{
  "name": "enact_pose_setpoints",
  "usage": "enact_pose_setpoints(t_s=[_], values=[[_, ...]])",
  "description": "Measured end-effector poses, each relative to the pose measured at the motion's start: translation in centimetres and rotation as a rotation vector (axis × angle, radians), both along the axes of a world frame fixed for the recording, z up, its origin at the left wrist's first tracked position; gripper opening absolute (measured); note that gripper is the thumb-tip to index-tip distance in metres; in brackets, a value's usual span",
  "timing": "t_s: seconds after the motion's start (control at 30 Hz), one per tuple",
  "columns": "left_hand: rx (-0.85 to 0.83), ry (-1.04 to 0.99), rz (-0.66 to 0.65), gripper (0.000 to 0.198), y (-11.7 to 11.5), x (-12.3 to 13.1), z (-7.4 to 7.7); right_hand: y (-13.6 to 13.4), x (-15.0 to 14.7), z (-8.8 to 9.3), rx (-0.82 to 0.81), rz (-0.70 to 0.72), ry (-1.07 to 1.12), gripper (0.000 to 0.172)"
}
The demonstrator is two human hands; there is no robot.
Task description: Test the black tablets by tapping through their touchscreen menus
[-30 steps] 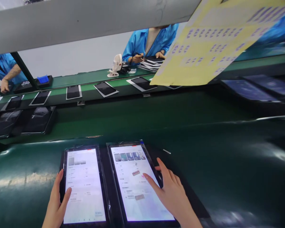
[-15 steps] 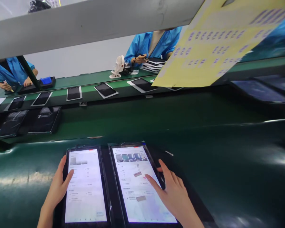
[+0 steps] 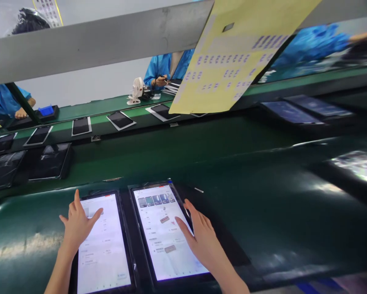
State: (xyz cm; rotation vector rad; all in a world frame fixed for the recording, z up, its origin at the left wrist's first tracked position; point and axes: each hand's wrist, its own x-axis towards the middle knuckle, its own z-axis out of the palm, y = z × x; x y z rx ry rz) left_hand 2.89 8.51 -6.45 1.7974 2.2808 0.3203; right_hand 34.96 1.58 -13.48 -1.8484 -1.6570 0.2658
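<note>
Two tablets with lit white screens lie side by side on the green bench in front of me. Over the upper left part of the left tablet (image 3: pixel 105 249) is my left hand (image 3: pixel 78 224), its fingers spread and the thumb above the screen; whether it touches cannot be made out. My right hand (image 3: pixel 198 232) rests at the right edge of the right tablet (image 3: pixel 161 261), thumb over the screen and fingers along the side, apart from the thumb. On the right screen a row of small pictures shows near the top, with grey patches lower down.
Dark tablets (image 3: pixel 50 161) lie at the left. Beyond, a belt carries several tablets on white sheets (image 3: pixel 120 119). A yellow paper sheet (image 3: pixel 220 81) hangs ahead. More tablets (image 3: pixel 290 112) sit at the right. Co-workers in blue sleeves work behind, near a white fan (image 3: pixel 136 90).
My left hand has lifted from the left tablet's side edge and moved up over its screen, fingers spreading. The view has turned right. My right hand stays at the right tablet.
</note>
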Motion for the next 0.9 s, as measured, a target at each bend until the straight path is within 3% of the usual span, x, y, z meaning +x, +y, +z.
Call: enact_pose_setpoints(t_s=[0.1,0.2,0.3,0.47,0.53,0.67,0.8,0.9], values=[[-0.055,-0.09,0.01,0.094,-0.1,-0.5,0.7,0.5,-1.1,0.7,0.082,0.126,-0.007,0.033],[-0.063,-0.101,0.003,0.092,-0.2,-0.7,0.9,1.2,-2.6,0.8,0.078,0.166,-0.078,0.027],[-0.065,-0.1,0.003,0.092,-0.3,-0.7,0.7,1.6,-4.7,1.1,0.045,0.201,-0.124,0.026],[-0.065,-0.106,-0.005,0.092,-0.4,-1.1,0.1,1.5,-7.4,3.3,-0.039,0.47,-0.067,0.032],[-0.063,-0.11,-0.012,0.09,-0.5,-1.4,0.0,1.4,-7.4,4.0,-0.057,0.511,-0.025,0.039],[-0.061,-0.116,-0.025,0.089,-0.5,-1.5,0.1,1.5,-5.6,3.6,-0.003,0.417,-0.006,0.043],[-0.057,-0.108,-0.019,0.089,-0.5,-1.2,0.3,1.9,-3.8,1.5,0.047,0.236,-0.053,0.035],[-0.057,-0.099,-0.019,0.09,-0.5,-1.2,0.1,2.0,-4.1,0.6,0.041,0.152,-0.096,0.026]])
